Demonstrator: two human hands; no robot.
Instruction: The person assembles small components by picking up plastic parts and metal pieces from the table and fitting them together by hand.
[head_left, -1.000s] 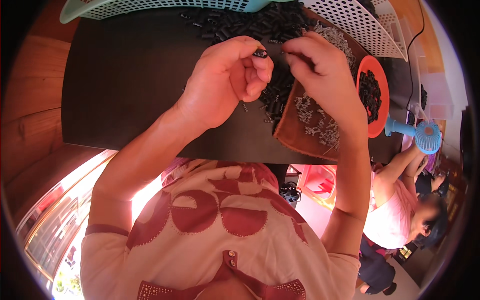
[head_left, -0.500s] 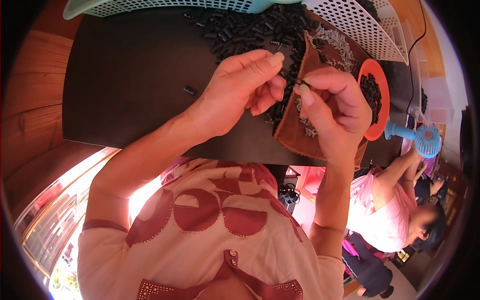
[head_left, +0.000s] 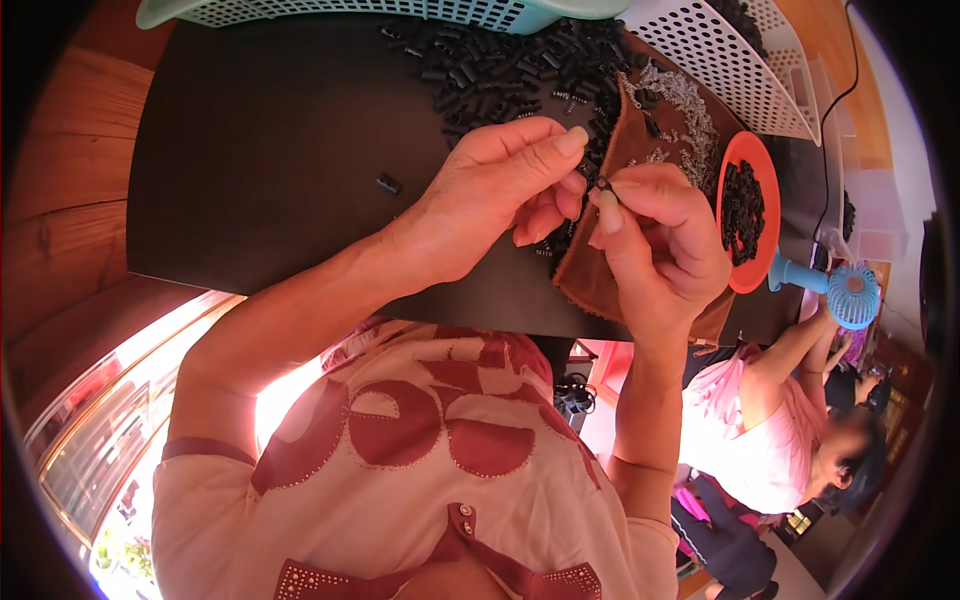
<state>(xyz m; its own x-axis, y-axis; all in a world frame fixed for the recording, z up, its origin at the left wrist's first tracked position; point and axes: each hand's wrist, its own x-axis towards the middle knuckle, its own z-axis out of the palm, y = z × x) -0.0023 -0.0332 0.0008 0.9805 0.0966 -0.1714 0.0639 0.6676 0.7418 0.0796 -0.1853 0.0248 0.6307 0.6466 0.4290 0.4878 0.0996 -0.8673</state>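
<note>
My right hand (head_left: 660,240) pinches a small black piece (head_left: 604,185) between thumb and forefinger, over the left edge of a brown cloth (head_left: 585,285). Just left of it is my left hand (head_left: 510,185), its thumb pressed to the forefinger and the other fingers curled. Whatever it may hold is hidden. Beyond both hands spreads a pile of short black tubes (head_left: 490,75). Small silvery springs (head_left: 680,95) lie scattered over the cloth, and a few more lie among the tubes. One black tube (head_left: 389,184) sits alone on the dark table (head_left: 270,150).
An orange-red bowl (head_left: 770,190) of black pieces stands right of the cloth. Along the far side are a pale green basket (head_left: 590,8) and a white perforated basket (head_left: 720,60). A blue handheld fan (head_left: 852,297) and a person in pink (head_left: 750,440) are at the right.
The two hands have come slightly closer together, the right one shifting left and a little nearer me. The far part of the scene has slid slightly down and right in the view.
</note>
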